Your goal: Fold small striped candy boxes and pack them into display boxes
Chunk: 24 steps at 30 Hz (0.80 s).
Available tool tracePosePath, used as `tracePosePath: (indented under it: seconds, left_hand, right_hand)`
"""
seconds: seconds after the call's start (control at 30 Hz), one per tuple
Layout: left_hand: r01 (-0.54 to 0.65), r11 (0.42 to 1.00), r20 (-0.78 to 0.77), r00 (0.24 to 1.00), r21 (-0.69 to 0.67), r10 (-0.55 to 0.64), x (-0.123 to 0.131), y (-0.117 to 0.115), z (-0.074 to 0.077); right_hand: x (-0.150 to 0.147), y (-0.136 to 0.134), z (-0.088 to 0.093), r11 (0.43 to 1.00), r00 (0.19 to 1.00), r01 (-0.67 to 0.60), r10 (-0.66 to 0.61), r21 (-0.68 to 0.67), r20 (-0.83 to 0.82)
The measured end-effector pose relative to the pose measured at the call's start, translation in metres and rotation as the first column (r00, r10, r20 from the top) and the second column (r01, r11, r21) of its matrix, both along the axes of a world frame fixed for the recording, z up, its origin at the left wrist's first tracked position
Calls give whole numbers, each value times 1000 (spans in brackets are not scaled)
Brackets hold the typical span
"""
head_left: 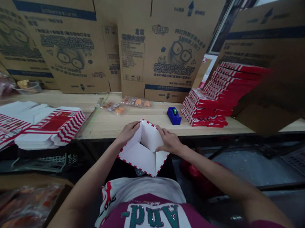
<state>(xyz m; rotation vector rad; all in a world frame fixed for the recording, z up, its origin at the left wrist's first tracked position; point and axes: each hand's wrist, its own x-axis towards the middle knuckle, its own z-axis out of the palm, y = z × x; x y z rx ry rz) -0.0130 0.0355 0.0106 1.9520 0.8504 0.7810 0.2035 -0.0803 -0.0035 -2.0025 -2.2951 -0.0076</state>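
Observation:
Between my hands, in front of the table edge, is a white cardboard box (137,157) with a red-and-white striped rim, its inner flaps partly folded. My left hand (129,132) grips the box's far left corner, fingers along the edge. On the right side, my right hand (169,140) is closed on the box wall, with the thumb over the white flap. The underside of the box is hidden. Beyond it on the table sits a blue tape dispenser (174,115).
Flat striped cartons (57,123) lie stacked at the left. Red-and-white folded boxes (213,96) are piled at the right. Clear packets (136,102) with orange pieces lie near large brown cartons (164,48). An open carton of packets (24,211) stands at lower left.

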Motion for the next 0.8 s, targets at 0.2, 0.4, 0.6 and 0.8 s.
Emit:
tracePosePath:
  seconds: [0.2,0.4,0.6,0.8]
  left_hand:
    - [-24,1000,3,1000,-5,24,1,4,0]
    - [37,999,0,999,-39,-37,-12,-3,4]
    - [144,990,-14,990,13,-144,-40,-33,-17]
    - [207,978,6,978,-37,-207,-79,-60,-42]
  right_hand:
    - [-11,6,-10,996,994,83,-81,28,-76]
    - [18,14,7,970,785,-188,53,-156,-618]
    - [17,-2,-3,955,805,-214,54,-205,-591]
    - [-5,-16,-3,940,884,-286,184,-185,-431]
